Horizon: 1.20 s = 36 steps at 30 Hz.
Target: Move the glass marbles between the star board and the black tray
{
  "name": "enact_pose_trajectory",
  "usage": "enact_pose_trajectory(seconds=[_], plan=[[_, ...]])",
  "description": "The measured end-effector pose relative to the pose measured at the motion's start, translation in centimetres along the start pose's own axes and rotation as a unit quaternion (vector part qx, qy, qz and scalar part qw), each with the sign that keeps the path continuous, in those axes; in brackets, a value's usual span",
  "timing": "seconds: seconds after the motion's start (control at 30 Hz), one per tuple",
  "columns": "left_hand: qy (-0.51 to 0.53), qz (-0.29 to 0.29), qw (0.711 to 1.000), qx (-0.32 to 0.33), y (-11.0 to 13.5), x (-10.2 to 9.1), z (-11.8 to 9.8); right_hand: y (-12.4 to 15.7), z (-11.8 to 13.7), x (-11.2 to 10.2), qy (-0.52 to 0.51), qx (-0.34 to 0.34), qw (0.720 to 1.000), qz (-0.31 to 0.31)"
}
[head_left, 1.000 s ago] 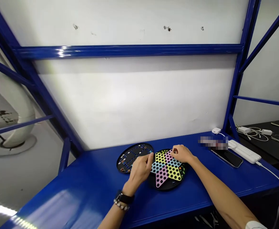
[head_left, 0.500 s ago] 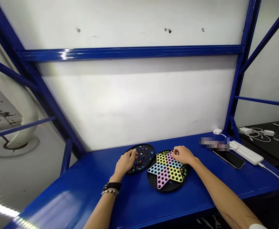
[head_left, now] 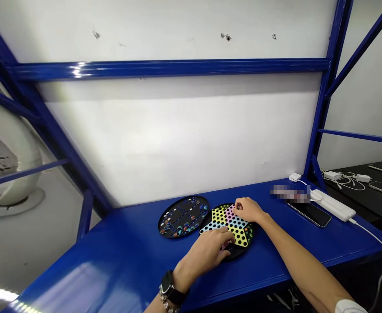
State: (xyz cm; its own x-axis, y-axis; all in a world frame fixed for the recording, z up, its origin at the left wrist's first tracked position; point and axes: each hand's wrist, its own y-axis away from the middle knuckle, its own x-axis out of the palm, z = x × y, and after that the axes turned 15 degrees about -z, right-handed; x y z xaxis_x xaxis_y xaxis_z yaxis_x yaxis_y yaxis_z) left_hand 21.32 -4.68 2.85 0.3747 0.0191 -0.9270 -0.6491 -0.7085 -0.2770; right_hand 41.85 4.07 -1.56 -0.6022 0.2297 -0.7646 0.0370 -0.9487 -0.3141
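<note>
my left hand (head_left: 210, 251) rests curled on the star board (head_left: 239, 234) at 7 o'clock, right hand (head_left: 249, 210) pinched at 1 o'clock; i cannot tell what either holds. marble tray (head_left: 181, 213) lies at 10 o'clock, nearer left.

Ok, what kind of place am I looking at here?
Likely a workshop or storeroom, not a home: the game board lies on a blue metal rack shelf against a bare white wall, with a power strip and a phone at its right end.
</note>
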Motion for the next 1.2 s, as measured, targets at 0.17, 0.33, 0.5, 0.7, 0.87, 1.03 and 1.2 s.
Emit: enact_pose_trajectory(seconds=[0.17, 0.33, 0.5, 0.7, 0.87, 1.03, 1.2], plan=[[-0.013, 0.010, 1.000, 0.017, -0.1, 0.1, 0.1, 0.0, 0.0, 0.0, -0.001, 0.000, 1.000, -0.001], [0.027, -0.011, 1.000, 0.003, 0.2, -0.1, 0.6, 0.0, -0.1, 0.0, -0.003, -0.005, 1.000, -0.006], [-0.008, -0.156, 0.979, -0.130, 0.1, -1.9, 5.7, 0.0, -0.1, -0.2, -0.016, -0.003, 1.000, -0.018], [-0.090, -0.109, 0.958, -0.249, 0.8, -2.4, 13.4, -0.2, 0.0, -0.2, -0.005, -0.010, 0.999, -0.053], [-0.082, -0.123, 0.960, -0.240, 0.6, -1.8, 13.6, -0.2, 0.2, -0.5, -0.020, 0.005, 0.997, -0.079], [-0.018, -0.125, 0.978, -0.166, -2.6, -0.6, 10.1, -0.1, 0.3, -1.0, -0.020, 0.028, 0.995, -0.098], [-0.117, -0.083, 0.985, -0.101, -6.4, 2.9, 6.8, -0.1, 0.3, -1.0, -0.007, 0.018, 0.995, -0.098]])
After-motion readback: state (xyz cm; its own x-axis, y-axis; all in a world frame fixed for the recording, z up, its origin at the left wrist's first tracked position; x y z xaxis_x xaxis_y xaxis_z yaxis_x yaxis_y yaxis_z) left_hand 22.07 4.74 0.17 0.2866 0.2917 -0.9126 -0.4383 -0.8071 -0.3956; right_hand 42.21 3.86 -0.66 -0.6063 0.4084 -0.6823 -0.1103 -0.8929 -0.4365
